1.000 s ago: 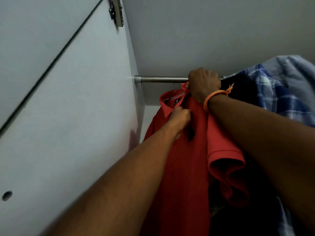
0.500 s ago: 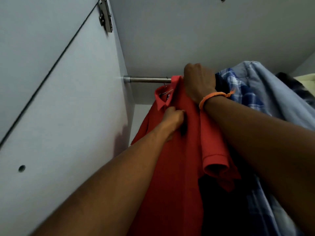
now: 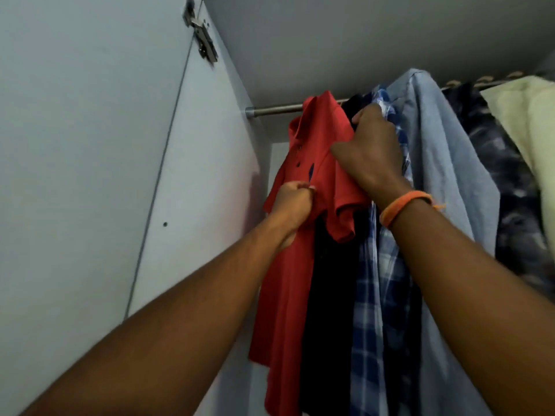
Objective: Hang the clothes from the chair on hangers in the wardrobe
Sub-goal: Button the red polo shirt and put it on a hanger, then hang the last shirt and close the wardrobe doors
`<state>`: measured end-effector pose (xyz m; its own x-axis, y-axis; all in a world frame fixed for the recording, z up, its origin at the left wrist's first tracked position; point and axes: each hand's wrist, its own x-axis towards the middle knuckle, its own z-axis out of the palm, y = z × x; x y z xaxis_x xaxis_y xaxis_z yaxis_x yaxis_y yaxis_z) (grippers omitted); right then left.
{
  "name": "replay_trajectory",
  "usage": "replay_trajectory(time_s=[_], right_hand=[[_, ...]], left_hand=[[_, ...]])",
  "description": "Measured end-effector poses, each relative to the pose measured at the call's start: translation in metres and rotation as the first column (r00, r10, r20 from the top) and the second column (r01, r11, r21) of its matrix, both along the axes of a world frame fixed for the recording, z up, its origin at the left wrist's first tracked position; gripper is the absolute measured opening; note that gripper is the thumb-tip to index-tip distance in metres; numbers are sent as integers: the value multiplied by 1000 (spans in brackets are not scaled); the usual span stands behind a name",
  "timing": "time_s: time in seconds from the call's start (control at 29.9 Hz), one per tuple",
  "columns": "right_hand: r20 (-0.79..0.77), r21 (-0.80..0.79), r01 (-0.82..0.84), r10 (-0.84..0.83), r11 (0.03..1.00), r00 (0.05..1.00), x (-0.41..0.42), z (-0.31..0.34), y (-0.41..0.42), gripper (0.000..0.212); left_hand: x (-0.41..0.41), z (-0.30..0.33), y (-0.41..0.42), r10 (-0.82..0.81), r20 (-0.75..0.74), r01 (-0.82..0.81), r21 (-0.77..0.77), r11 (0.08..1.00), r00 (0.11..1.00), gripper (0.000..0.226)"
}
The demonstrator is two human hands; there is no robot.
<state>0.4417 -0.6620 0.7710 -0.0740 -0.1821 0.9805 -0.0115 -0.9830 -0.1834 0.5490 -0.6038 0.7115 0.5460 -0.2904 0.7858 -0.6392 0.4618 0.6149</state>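
From my feed, the red polo shirt point(image 3: 318, 163) is up on the wardrobe rail point(image 3: 276, 110), at the left end of the row, just beside the wardrobe side panel point(image 3: 210, 181). I cannot see its hanger; the collar hides it, so I judge from how the shirt drapes that it is hooked on. My left hand point(image 3: 292, 202) pinches the front of the shirt below the button placket, fingers curled into the cloth. My right hand point(image 3: 371, 151) is up by the shirt's shoulder, fingers hooked over the fabric between the red shirt and the dark garment point(image 3: 330, 295) just behind it; which of the two it grips I cannot tell for sure, but it is closed on cloth. An orange wristband point(image 3: 405, 205) sits on that wrist.

To the right hang a blue plaid shirt point(image 3: 375, 295), a light blue shirt point(image 3: 444, 175), a dark patterned garment point(image 3: 510, 181) and something pale yellow point(image 3: 528, 115).

As I read it, this piece is nearly done; what remains is straightening it and letting go. The chair is out of view, so I cannot say how many clothes are left.
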Motion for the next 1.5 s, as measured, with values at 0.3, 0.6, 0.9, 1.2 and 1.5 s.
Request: replay_trajectory(time_s=[0.3, 0.6, 0.9, 1.2, 1.5], right_hand=[[13, 289, -341, 353, 895, 936, -42, -85, 54, 30], [105, 458, -493, 506, 740, 856, -96, -189, 183, 8], [-19, 649, -494, 661, 579, 750, -142, -319, 361, 18], [-197, 659, -447, 712, 605, 674, -159, -399, 469, 54], [-421, 603, -289, 604, 744, 677, -166, -433, 478, 55]], left_hand=[[-77, -68, 113, 86, -161, -66, 129, 989, 983, 17], [-176, -138, 257, 366, 5, -366, 80, 927, 930, 17], [-246, -249, 418, 531, 306, -548, -35, 836, 790, 19], [-232, -360, 511, 665, -71, -635, 233, 736, 744, 40], [-209, -420, 502, 544, -102, -472, 381, 795, 833, 38]])
